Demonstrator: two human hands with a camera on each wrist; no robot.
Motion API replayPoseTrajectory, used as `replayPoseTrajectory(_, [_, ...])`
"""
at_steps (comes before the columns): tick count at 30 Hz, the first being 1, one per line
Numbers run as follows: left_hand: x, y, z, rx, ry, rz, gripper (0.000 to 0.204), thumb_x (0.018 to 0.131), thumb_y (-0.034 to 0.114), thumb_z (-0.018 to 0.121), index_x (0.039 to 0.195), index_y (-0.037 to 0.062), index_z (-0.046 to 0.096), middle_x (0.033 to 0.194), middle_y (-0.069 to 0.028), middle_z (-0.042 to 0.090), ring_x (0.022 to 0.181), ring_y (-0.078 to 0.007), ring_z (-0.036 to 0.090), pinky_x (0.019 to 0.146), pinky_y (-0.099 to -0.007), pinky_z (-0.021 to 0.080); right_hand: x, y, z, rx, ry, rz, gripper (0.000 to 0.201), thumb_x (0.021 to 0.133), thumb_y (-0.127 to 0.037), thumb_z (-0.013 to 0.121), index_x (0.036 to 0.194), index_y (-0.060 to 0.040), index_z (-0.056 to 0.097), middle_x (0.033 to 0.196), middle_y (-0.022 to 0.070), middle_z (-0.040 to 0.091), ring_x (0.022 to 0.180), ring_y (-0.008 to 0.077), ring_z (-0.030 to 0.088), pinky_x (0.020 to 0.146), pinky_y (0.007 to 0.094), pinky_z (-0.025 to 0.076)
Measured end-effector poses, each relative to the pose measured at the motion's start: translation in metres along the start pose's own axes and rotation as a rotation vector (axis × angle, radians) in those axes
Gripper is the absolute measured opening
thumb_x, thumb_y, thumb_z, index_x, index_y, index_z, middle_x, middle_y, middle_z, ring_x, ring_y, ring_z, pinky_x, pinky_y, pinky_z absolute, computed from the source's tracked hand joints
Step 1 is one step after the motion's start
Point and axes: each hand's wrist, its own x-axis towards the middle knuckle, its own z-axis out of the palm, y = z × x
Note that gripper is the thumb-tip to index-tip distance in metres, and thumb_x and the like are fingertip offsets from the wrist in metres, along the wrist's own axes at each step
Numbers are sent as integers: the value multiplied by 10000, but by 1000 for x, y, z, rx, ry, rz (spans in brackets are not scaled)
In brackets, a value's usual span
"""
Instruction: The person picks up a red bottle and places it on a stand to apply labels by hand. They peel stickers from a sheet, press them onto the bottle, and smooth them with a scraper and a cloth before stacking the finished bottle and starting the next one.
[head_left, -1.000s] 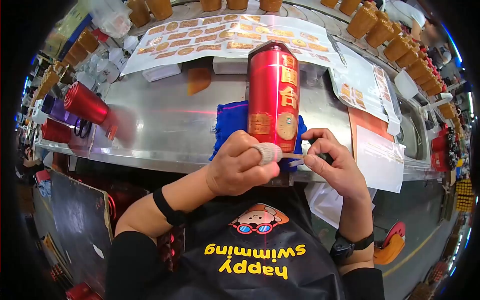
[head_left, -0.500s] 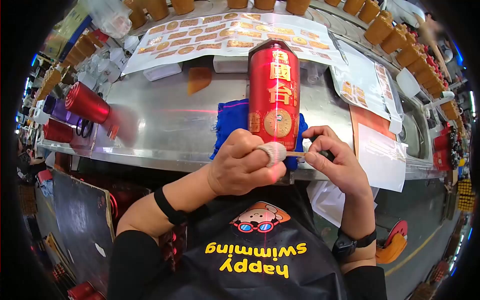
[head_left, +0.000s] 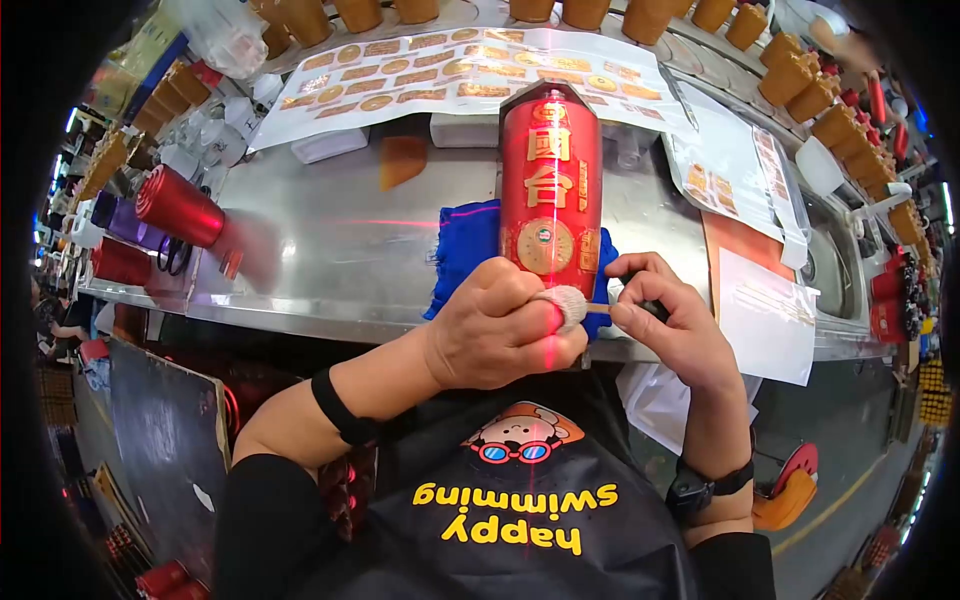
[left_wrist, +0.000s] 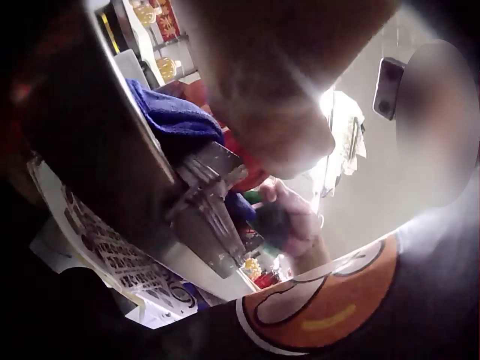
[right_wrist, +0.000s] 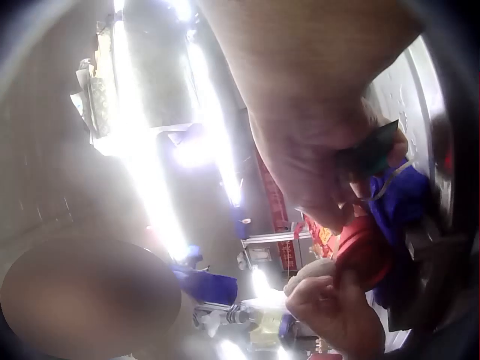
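Observation:
A red bottle (head_left: 548,190) with gold characters lies over a blue cloth (head_left: 462,250), its base toward me. My left hand (head_left: 505,325) has its fingers curled at the base; a pale knit cover (head_left: 572,305) wraps one finger. In the right wrist view the same hand touches the round red end (right_wrist: 364,251). My right hand (head_left: 675,325) pinches a thin tan stick (head_left: 597,308) that reaches toward the covered finger. A dark green piece (right_wrist: 371,150) sits inside that hand, mostly hidden in the head view. A metal bracket (left_wrist: 210,202) shows below the bottle.
Sheets of gold labels (head_left: 430,75) spread across the back of the metal table (head_left: 310,250). Red cups (head_left: 180,205) stand at left. Papers (head_left: 765,310) overhang the front edge at right, near a sink (head_left: 830,260). Brown bottles (head_left: 785,75) line the far track.
The bottle has turned, so its gold characters moved left and now face up. My left hand shifted slightly right across its base, while the right hand stayed nearly still. Brown bottles on the track moved.

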Motion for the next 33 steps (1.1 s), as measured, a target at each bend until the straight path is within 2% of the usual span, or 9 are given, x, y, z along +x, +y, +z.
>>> replayPoseTrajectory(2, [-9,-3,3,-30,-5,-14,270,724,179,728,971,206,622,890,42,552,869,-184,515,694,-324,444,-1,0,0,22,4,18,141,886,-156,687,864,-38,613,1171,100,530,1050,176,503,921,305,403])
replayPoseTrajectory(5, [-18,3,12,-38,121,-152,272,701,163,729,949,203,625,877,45,542,859,-186,513,695,-325,447,-2,1,-1,26,4,28,143,887,-158,689,862,-38,614,1171,100,531,1050,174,505,923,303,404])
replayPoseTrajectory(8, [-3,2,-2,-11,4,-59,286,665,150,736,927,184,628,890,35,561,849,-192,518,688,-327,451,0,2,-1,10,0,6,145,889,-159,689,861,-38,614,1168,99,530,1041,172,506,912,300,409])
replayPoseTrajectory(20, [4,2,5,-8,4,-18,288,655,150,749,914,193,632,889,29,552,840,-188,513,666,-323,434,1,-2,-1,-16,5,8,155,883,-158,699,845,-34,613,1144,92,542,1040,168,519,900,297,418])
replayPoseTrajectory(21, [1,0,7,-20,-4,17,315,595,119,726,895,154,640,949,-30,619,846,-238,510,671,-360,445,0,-1,0,-3,11,-4,157,881,-160,701,846,-35,614,1142,92,543,1038,169,520,899,296,417])
replayPoseTrajectory(24, [-9,-2,3,-37,8,-61,280,676,150,748,925,199,629,894,31,553,850,-190,515,672,-313,436,0,1,-2,-13,12,-19,155,881,-162,703,847,-37,618,1144,94,545,1043,171,523,903,295,416])
replayPoseTrajectory(27, [-12,4,10,-17,114,-150,286,661,158,738,922,195,629,894,34,553,853,-189,515,680,-317,442,0,2,-2,5,-4,13,150,883,-160,701,849,-39,620,1150,96,547,1051,173,524,907,296,416])
replayPoseTrajectory(30, [2,3,1,4,-14,-53,284,660,163,731,924,184,629,885,27,555,849,-194,516,685,-322,448,1,3,-1,0,-9,-3,149,885,-159,699,849,-38,620,1152,96,547,1047,172,524,903,294,417])
replayPoseTrajectory(33, [-1,0,2,-10,-19,-29,286,663,161,733,929,173,629,910,22,572,845,-199,516,688,-329,450,2,1,0,3,2,-12,148,885,-156,698,849,-35,621,1149,96,549,1043,173,527,895,294,420])
